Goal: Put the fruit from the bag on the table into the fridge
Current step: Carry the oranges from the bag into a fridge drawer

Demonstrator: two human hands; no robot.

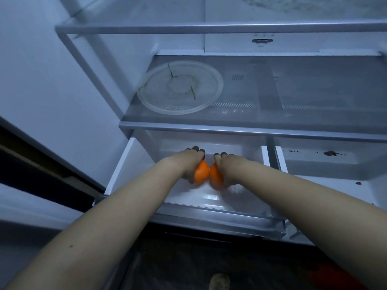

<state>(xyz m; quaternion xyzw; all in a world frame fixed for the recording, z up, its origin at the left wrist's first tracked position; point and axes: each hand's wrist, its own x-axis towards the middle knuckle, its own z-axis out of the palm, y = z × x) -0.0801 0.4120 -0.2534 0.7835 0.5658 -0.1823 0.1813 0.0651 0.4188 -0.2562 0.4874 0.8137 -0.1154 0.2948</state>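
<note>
Both my arms reach into the pulled-out left drawer (119, 174) at the bottom of the open fridge. My left hand (189, 163) grips one orange (201, 172) from above. My right hand (227, 166) grips a second orange (215, 175) the same way. The two oranges touch side by side, low over the white drawer floor; whether they rest on it I cannot tell. The bag and the table are out of view.
A clear round plate (211, 84) with a few green stems lies on the glass shelf (314, 97) above the drawer. A second drawer (314, 164) to the right holds dark crumbs. The fridge's white wall (52, 80) stands at left; a dark floor lies below.
</note>
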